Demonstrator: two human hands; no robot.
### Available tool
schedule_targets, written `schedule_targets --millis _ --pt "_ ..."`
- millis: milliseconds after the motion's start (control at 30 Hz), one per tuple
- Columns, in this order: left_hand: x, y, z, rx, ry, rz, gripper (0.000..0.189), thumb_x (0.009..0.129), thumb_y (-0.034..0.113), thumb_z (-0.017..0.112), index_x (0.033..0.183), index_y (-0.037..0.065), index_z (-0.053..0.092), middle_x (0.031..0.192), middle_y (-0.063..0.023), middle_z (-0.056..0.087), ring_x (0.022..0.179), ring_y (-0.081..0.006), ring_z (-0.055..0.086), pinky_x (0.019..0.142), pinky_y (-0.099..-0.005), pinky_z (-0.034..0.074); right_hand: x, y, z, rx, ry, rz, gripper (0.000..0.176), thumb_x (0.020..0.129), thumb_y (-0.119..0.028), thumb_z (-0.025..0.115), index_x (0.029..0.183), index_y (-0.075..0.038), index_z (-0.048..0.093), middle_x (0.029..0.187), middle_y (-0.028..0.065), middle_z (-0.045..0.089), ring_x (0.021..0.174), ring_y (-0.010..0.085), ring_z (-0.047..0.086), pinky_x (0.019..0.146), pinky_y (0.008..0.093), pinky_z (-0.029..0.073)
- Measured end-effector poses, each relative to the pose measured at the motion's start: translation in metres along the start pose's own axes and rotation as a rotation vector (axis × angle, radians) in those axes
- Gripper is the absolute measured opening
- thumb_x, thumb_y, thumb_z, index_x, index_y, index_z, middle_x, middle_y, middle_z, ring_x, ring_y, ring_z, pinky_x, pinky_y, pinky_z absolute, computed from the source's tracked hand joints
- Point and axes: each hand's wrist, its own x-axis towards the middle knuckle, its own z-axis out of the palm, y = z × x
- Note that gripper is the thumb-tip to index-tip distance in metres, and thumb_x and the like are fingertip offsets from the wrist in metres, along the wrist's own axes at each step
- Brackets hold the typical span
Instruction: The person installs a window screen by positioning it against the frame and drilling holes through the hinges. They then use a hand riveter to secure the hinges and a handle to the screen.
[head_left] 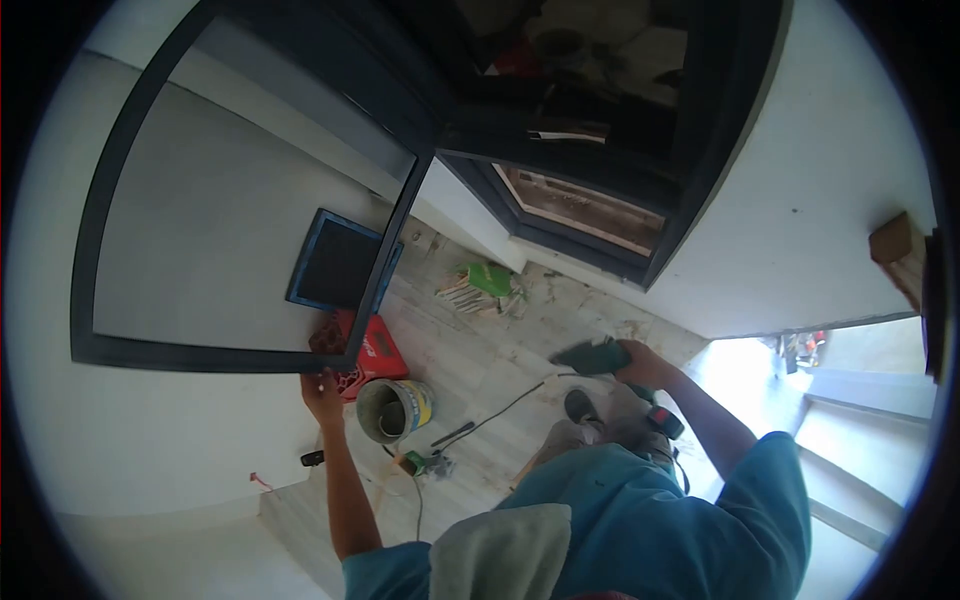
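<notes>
My left hand (pixel 322 398) is at the bottom rail of a dark-framed window sash (pixel 220 357), near its lower right corner, with the fingers closed around the rail. The sash is swung open on the left, and its pane is see-through. My right hand (pixel 645 366) grips a green corded power tool (pixel 592 358) low over the floor. Its narrower dark end points left; its exact kind I cannot make out. A cord (pixel 510 406) runs from near the tool across the floor.
Below the sash stand a bucket (pixel 424 402), a red plastic case (pixel 383 350) and a dark blue-edged panel (pixel 337 262). A green bag (pixel 490 279) lies by the wall. The fixed window frame (pixel 735 110) is ahead. A red-and-black tool (pixel 666 422) is at my waist.
</notes>
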Motion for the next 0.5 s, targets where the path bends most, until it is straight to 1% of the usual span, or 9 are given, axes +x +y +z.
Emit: schedule_targets --millis 67,167,267,367,433,467,500 --pt "0.024 0.013 -0.001 0.037 -0.021 -0.114 0.024 0.092 0.004 0.062 0.116 0.002 0.060 0.094 -0.0058 0.066 0.084 -0.0154 0.062 0.075 -0.0282 0.050 -0.004 -0.051 -0.016 0.196 0.022 -0.055 0.054 0.070 -0.011 0.077 0.121 -0.002 0.061 0.100 0.0120 0.069 0.099 0.0234 0.066 0.090 0.0388 0.052" --pt "0.063 -0.026 -0.001 0.050 0.068 -0.004 0.026 0.090 0.006 0.063 0.116 0.001 0.062 0.101 -0.0127 0.070 0.094 -0.0232 0.066 0.082 -0.0336 0.051 -0.006 -0.094 -0.030 0.521 0.103 -0.311 0.057 0.075 -0.006 0.075 0.128 0.001 0.055 0.110 0.0120 0.065 0.104 0.0216 0.063 0.093 0.0381 0.049" --pt "0.096 -0.038 0.003 0.183 0.139 -0.080 0.029 0.088 0.011 0.065 0.114 -0.001 0.063 0.108 -0.0184 0.071 0.101 -0.0290 0.068 0.086 -0.0368 0.052 0.011 -0.131 -0.058 0.825 -0.131 -0.472 0.069 0.077 -0.004 0.075 0.139 0.001 0.045 0.120 0.0148 0.063 0.108 0.0257 0.063 0.096 0.0404 0.049" --pt "0.117 -0.042 -0.002 0.242 0.134 -0.210 0.040 0.088 0.017 0.069 0.121 -0.004 0.060 0.116 -0.0196 0.067 0.112 -0.0323 0.063 0.095 -0.0395 0.049 0.051 -0.164 -0.062 0.937 -0.406 -0.523 0.079 0.075 -0.003 0.076 0.145 -0.001 0.039 0.125 0.0183 0.061 0.113 0.0299 0.062 0.097 0.0435 0.049" --pt "0.124 -0.022 0.012 0.417 0.582 -0.221 0.047 0.087 0.018 0.071 0.126 -0.004 0.057 0.124 -0.0200 0.063 0.119 -0.0339 0.058 0.100 -0.0405 0.045 0.078 -0.184 -0.066 0.985 -0.410 -0.374 0.075 0.074 -0.008 0.076 0.141 0.003 0.045 0.126 0.0193 0.062 0.115 0.0323 0.062 0.102 0.0456 0.047" --pt "0.135 -0.001 0.019 0.510 0.794 -0.216 0.051 0.087 0.019 0.072 0.129 -0.005 0.056 0.128 -0.0202 0.060 0.122 -0.0347 0.056 0.103 -0.0410 0.043 0.088 -0.195 -0.067 1.018 -0.401 -0.302 0.074 0.073 -0.011 0.076 0.140 0.005 0.048 0.127 0.0198 0.062 0.116 0.0335 0.062 0.104 0.0467 0.047" --pt "0.146 0.042 0.020 0.467 0.730 0.081 0.054 0.087 0.020 0.073 0.132 -0.004 0.054 0.131 -0.0200 0.058 0.125 -0.0349 0.053 0.106 -0.0420 0.040 0.100 -0.209 -0.071 0.968 -0.365 -0.388 0.077 0.072 -0.010 0.076 0.142 0.003 0.045 0.127 0.0199 0.062 0.115 0.0343 0.062 0.103 0.0468 0.048"
